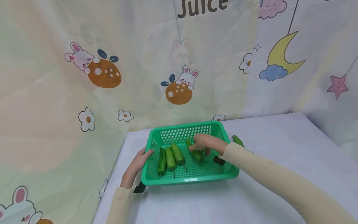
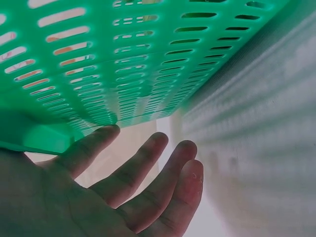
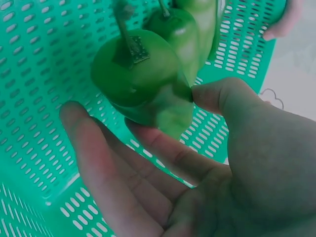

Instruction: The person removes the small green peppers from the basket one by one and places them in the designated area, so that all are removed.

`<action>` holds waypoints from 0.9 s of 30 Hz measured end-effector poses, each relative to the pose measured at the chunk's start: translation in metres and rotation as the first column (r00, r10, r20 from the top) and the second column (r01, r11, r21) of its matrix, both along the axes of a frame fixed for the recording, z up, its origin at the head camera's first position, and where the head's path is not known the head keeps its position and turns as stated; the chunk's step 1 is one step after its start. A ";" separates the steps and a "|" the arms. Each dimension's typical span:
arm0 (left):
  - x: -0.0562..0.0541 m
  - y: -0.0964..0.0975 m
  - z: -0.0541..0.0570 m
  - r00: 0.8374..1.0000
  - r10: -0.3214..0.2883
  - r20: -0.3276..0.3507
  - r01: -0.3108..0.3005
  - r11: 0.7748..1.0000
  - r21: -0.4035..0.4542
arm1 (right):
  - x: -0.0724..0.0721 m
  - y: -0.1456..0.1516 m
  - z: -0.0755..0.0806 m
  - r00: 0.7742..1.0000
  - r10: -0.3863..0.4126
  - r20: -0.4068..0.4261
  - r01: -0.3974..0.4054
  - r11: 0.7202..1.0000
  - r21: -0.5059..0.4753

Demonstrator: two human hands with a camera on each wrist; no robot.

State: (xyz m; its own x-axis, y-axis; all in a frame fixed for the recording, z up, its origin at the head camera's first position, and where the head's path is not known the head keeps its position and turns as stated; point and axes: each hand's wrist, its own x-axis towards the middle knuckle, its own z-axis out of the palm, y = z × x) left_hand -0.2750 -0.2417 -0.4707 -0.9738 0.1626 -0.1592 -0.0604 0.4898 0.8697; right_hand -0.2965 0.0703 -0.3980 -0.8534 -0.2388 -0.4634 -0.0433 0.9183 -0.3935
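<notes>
A green plastic basket point(image 1: 193, 179) with slotted walls sits on the table. Inside it, three long green peppers point(image 1: 170, 158) lie side by side toward the left. My right hand point(image 1: 206, 142) reaches in from the right and pinches another green pepper point(image 3: 140, 81) between thumb and index finger, stem toward the wrist camera; its other fingers are apart from the pepper. At the basket's left side my left hand point(image 1: 137, 163) holds the rim, thumb over the top. The fingers point(image 2: 133, 177) of that hand spread along the outer wall in the left wrist view.
One more green pepper point(image 1: 237, 140) lies on the table just right of the basket, partly hidden by the right sleeve. A white cloth point(image 1: 279, 149) covers the table. Behind stands a printed curtain point(image 1: 145, 77) with rabbits and flowers.
</notes>
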 end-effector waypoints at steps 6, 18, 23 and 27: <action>0.001 -0.003 -0.004 1.000 -0.008 0.014 0.008 1.000 0.028 | 0.003 0.006 0.003 1.000 -0.006 0.003 0.006 0.999 -0.036; 0.010 0.007 0.021 0.999 -0.014 0.049 0.013 0.999 0.039 | 0.003 0.027 0.016 0.998 0.054 -0.043 -0.059 0.990 -0.126; 0.006 0.004 0.011 0.999 -0.001 0.032 0.000 0.999 0.033 | 0.000 0.034 0.017 0.997 0.043 -0.058 -0.052 0.983 -0.173; 0.001 0.000 0.001 1.000 0.015 0.015 -0.016 1.000 0.027 | -0.003 0.038 0.017 0.998 0.044 -0.039 -0.051 0.979 -0.198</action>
